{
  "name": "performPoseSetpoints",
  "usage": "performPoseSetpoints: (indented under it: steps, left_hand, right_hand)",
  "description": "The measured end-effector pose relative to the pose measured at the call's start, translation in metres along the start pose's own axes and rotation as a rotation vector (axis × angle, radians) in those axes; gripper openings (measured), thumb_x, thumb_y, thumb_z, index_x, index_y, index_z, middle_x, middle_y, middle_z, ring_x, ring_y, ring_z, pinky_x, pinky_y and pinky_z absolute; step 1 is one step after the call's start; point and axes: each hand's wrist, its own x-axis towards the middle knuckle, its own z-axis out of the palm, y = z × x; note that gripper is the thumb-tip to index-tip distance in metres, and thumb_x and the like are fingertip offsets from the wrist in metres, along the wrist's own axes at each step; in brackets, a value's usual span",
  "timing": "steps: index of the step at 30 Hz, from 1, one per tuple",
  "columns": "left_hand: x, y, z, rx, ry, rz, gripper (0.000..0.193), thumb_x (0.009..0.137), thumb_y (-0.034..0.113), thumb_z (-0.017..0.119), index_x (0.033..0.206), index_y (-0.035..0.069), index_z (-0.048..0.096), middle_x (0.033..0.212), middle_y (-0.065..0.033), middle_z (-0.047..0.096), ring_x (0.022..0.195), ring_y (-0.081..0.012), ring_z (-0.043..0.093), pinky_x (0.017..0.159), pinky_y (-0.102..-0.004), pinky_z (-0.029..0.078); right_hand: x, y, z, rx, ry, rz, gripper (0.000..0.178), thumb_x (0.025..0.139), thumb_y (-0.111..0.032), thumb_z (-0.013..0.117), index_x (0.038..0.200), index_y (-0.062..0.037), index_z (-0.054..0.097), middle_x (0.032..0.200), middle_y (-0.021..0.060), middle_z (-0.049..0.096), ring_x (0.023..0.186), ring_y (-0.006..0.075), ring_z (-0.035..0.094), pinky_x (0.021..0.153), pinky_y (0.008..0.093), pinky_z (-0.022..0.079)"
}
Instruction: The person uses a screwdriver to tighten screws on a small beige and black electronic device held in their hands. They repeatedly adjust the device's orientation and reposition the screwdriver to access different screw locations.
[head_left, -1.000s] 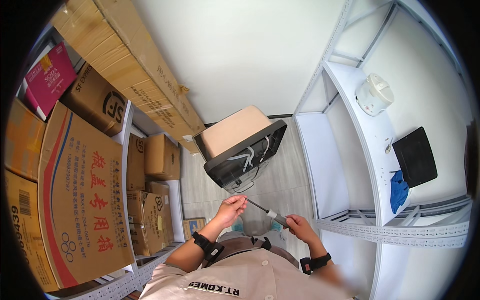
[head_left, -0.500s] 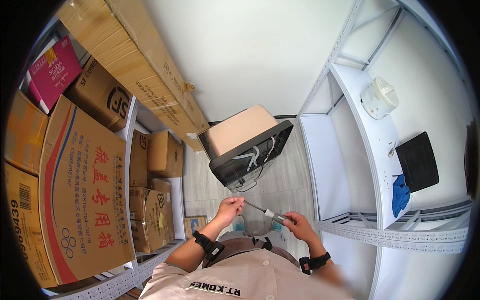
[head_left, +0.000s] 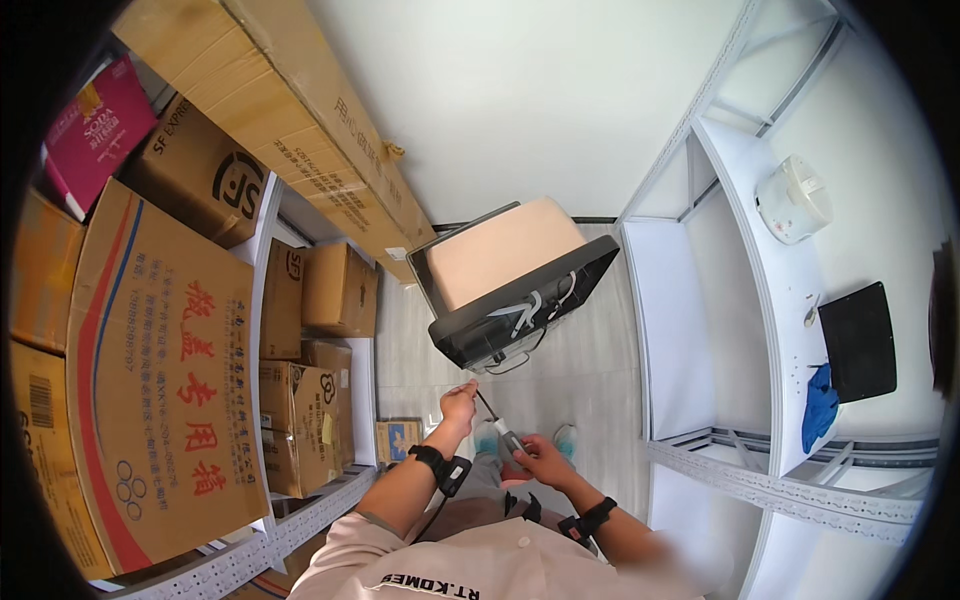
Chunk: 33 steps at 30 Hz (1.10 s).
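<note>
A screwdriver (head_left: pixel 507 436) with a grey and white handle and a thin dark shaft slants in front of my body. My right hand (head_left: pixel 545 461) is wrapped round its handle. At the far end of the shaft, my left hand (head_left: pixel 459 406) is closed in a pinch; whatever is between those fingertips is too small to make out. Just beyond my hands, a bulky black unit (head_left: pixel 470 345) with a beige upper face (head_left: pixel 515 250) stands tilted on the floor. Pale hoses or straps (head_left: pixel 527 315) and a thin dark cable show on its near side.
Stacked cardboard boxes (head_left: pixel 170 380) fill the left shelving, and a long carton (head_left: pixel 300 110) leans by the wall. On the right white shelf (head_left: pixel 750 230) are a white cooker (head_left: pixel 793 200), a black flat panel (head_left: pixel 858 343) and a blue cloth (head_left: pixel 820 408). A small box (head_left: pixel 400 440) lies on the floor.
My right hand has moved left and a little down with the screwdriver, which now points more steeply away from me. My left hand is slightly farther forward, still pinched at the shaft's end.
</note>
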Motion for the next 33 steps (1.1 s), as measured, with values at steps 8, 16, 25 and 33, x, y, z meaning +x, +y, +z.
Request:
performPoseSetpoints:
  steps: [8,16,25,33]
  left_hand:
    - [0.037,-0.004,-0.003,-0.139,-0.134,-0.137,0.012,0.092,0.009,0.054,0.097,0.007,0.064,0.071,0.0042,0.048,0.052,-0.0060,0.038,0.043,-0.0219,0.027]
    - [0.049,-0.004,-0.006,-0.144,-0.114,-0.218,0.014,0.093,0.012,0.057,0.102,0.005,0.065,0.073,0.0023,0.050,0.052,-0.0072,0.037,0.043,-0.0223,0.029]
    - [0.062,-0.001,-0.010,-0.114,-0.100,-0.211,0.011,0.093,0.014,0.059,0.097,0.005,0.064,0.072,0.0023,0.048,0.051,-0.0080,0.036,0.043,-0.0227,0.030]
    - [0.064,-0.003,-0.013,-0.142,-0.101,-0.231,0.010,0.091,0.014,0.062,0.095,0.005,0.064,0.070,0.0025,0.048,0.053,-0.0079,0.037,0.043,-0.0227,0.030]
  right_hand:
    - [0.039,0.041,0.022,0.191,0.032,0.095,0.047,0.093,-0.020,0.062,0.130,-0.0013,0.039,0.098,0.0131,0.060,0.071,0.0153,0.060,0.062,0.0287,0.053]
    - [0.050,0.051,0.020,0.219,0.081,0.125,0.040,0.095,-0.021,0.057,0.129,-0.0005,0.048,0.091,0.0080,0.064,0.073,0.0134,0.059,0.062,0.0259,0.049]
    - [0.055,0.039,0.032,0.218,0.132,0.135,0.039,0.095,-0.023,0.057,0.127,-0.0007,0.052,0.093,0.0060,0.064,0.076,0.0114,0.059,0.067,0.0258,0.047]
    - [0.054,0.035,0.030,0.210,0.118,0.143,0.038,0.095,-0.026,0.057,0.124,-0.0017,0.055,0.090,0.0041,0.064,0.068,0.0088,0.056,0.062,0.0251,0.047]
